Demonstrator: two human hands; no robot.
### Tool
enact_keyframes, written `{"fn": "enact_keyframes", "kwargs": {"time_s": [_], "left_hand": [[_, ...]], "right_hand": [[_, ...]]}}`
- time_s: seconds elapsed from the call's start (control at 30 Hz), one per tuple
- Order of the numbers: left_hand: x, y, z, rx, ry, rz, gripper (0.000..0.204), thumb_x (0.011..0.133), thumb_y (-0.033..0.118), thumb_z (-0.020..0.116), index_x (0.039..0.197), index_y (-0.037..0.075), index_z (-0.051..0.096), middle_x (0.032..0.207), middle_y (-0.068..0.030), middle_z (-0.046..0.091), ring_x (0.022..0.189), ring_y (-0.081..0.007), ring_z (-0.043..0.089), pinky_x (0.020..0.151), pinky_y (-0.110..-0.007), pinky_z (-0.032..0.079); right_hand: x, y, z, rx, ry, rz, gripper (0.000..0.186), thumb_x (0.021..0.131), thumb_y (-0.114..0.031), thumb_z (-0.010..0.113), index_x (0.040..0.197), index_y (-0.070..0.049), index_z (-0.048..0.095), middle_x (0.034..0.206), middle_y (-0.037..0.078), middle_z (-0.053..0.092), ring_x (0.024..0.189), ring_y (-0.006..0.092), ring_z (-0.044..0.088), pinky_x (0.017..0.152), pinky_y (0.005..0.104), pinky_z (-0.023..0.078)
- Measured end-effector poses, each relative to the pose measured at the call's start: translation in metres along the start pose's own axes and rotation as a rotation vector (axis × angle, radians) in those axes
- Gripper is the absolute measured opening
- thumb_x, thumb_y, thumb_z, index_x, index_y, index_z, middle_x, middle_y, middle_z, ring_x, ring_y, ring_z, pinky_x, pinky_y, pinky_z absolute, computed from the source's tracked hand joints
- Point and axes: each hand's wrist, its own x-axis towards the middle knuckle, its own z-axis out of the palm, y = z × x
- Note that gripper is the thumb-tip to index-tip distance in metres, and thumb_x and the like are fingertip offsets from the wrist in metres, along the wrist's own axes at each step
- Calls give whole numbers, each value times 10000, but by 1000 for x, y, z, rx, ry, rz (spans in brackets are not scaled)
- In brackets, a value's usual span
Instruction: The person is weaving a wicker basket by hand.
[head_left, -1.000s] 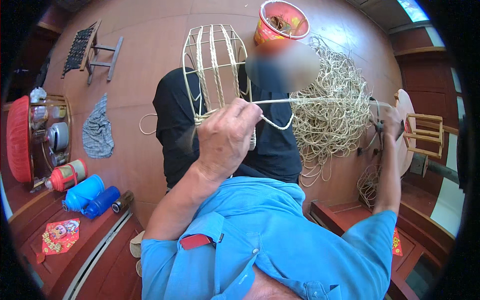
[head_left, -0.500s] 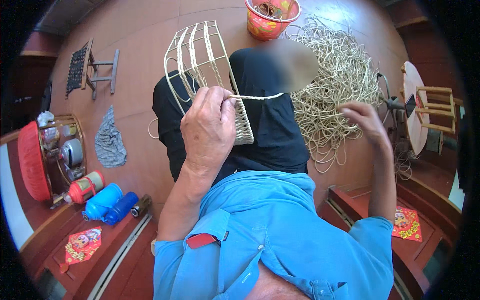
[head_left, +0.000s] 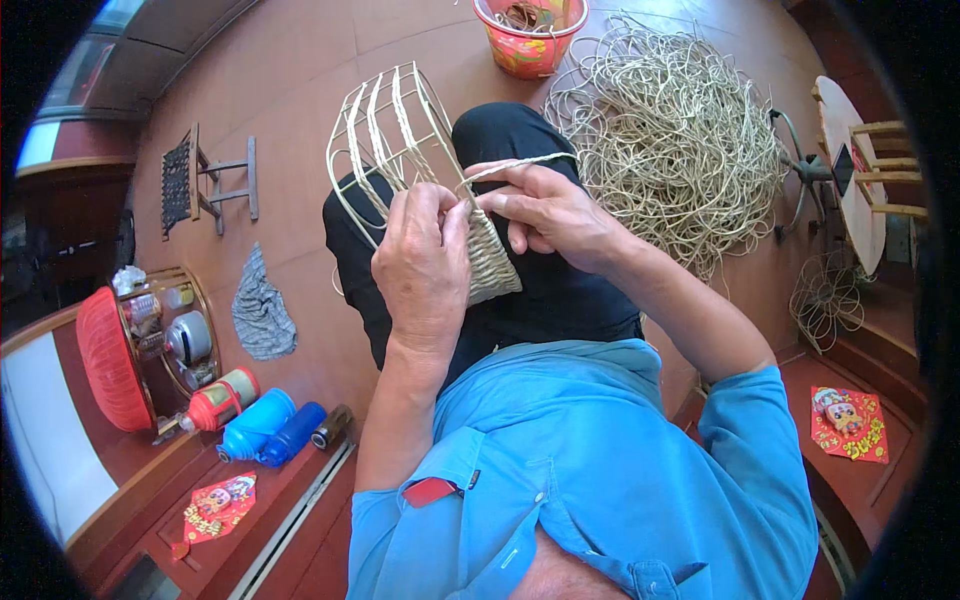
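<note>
My left hand (head_left: 420,255) is closed on the woven edge of a part-woven basket (head_left: 493,258) over my lap, thumb and fingers bunched where the pale cord (head_left: 550,157) meets the weave. The basket has a light wire frame, braided strips along its top and dense cord weaving on its right side. My right hand (head_left: 545,220) is beside the left, index finger and thumb stretched toward the same edge, lower fingers loosely bent. The cord passes across its index finger; whether it grips the cord is unclear.
A large tangled cord heap (head_left: 670,130) lies right of my knees, beside a red bucket (head_left: 525,55). A stool (head_left: 180,180), grey cloth (head_left: 262,310), red-covered rack (head_left: 108,360) and several flasks (head_left: 255,425) are at left; a round wooden board (head_left: 845,235) stands at right.
My right hand has come from the far right in to the basket beside my left hand. The basket's frame shifted left, then slightly down in view as the camera moved.
</note>
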Motion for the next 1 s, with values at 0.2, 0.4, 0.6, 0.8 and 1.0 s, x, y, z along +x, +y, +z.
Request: {"fn": "enact_keyframes", "kwargs": {"time_s": [0.2,0.4,0.6,0.8,1.0], "left_hand": [[-6,2,-3,112,-44,118,69,1006,88,737,1064,51,744,930,-124,664,831,-322,711,740,-422,550],[-6,3,-11,59,-145,52,93,997,67,730,1087,54,748,995,-134,667,924,-363,721,797,-462,568],[-8,6,-12,-95,-67,25,110,974,57,754,1083,43,751,975,-131,674,894,-344,715,795,-446,563],[-1,15,4,47,-77,168,243,914,121,842,1138,68,766,943,-95,662,881,-274,698,787,-405,555],[8,14,24,247,-47,361,153,941,193,800,960,105,676,968,-79,589,936,-290,659,797,-441,550]], "right_hand": [[14,5,14,331,-5,139,416,1138,-84,556,1549,-18,560,824,-62,546,574,18,418,465,201,306],[21,4,20,457,78,168,376,1121,-68,586,1492,-23,624,901,-36,639,615,2,452,482,174,323],[6,-10,15,604,317,50,269,1052,-11,622,1319,-32,592,936,30,666,637,46,483,503,199,384],[-2,-24,-35,635,187,43,224,1034,-49,670,1247,-74,608,881,-24,611,591,-2,421,449,181,294],[-33,-38,-70,364,338,78,197,961,-96,762,1019,-178,592,825,-114,513,561,-29,372,448,174,219]]}}
